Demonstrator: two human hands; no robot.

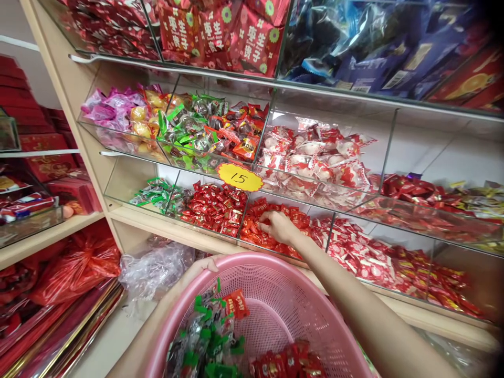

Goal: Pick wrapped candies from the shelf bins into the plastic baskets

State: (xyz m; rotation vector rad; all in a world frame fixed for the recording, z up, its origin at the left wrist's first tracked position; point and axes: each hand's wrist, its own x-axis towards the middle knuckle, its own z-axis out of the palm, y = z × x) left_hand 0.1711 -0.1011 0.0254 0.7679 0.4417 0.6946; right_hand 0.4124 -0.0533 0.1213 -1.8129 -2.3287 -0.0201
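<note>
Over orange-red wrapped candies (254, 237), the right hand (276, 226) is curled, whether pinching any I can't tell; the left hand (201, 268), gripping the pink basket (311, 310), should hold it level.

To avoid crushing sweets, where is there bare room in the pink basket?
The pink basket shows bare mesh in its middle and at right, bordered by green-trimmed packets and one red packet at left, red sweets in front. Those piles are crowded.
</note>
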